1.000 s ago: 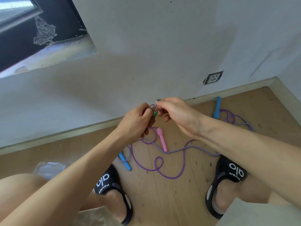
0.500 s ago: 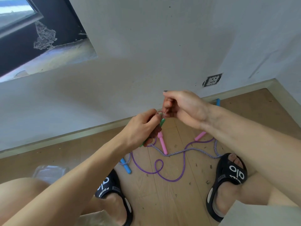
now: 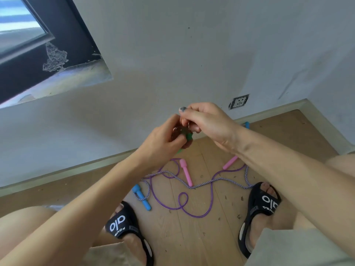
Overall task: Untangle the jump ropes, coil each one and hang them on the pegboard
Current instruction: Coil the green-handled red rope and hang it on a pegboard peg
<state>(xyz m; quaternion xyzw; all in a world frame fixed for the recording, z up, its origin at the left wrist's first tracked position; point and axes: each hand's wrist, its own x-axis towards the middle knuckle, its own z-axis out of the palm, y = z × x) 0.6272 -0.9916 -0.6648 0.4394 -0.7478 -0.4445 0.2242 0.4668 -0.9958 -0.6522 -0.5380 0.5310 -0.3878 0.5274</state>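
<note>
Head camera, looking down: my left hand point(image 3: 163, 139) and right hand point(image 3: 207, 121) meet above the wooden floor point(image 3: 192, 237), both closed around a small bundle with a green handle point(image 3: 189, 136) poking out between them; my fingers hide whatever cord is pinched there. Below, the purple rope point(image 3: 192, 214) loops across the boards, crossed by the striped purple-and-white rope point(image 3: 201, 184). One pink handle point(image 3: 186, 172) lies between the hands and the loops, a second pink handle point(image 3: 230, 162) shows just under my right forearm. A blue handle point(image 3: 142, 197) rests near my left sandal point(image 3: 126, 227), with striped cord looped around it; another blue handle point(image 3: 246, 124) peeks out by the skirting board, mostly hidden behind my right wrist. My right sandal point(image 3: 263, 204) touches the striped rope. A wall socket point(image 3: 238, 101) sits low on the grey wall point(image 3: 192, 54).
</note>
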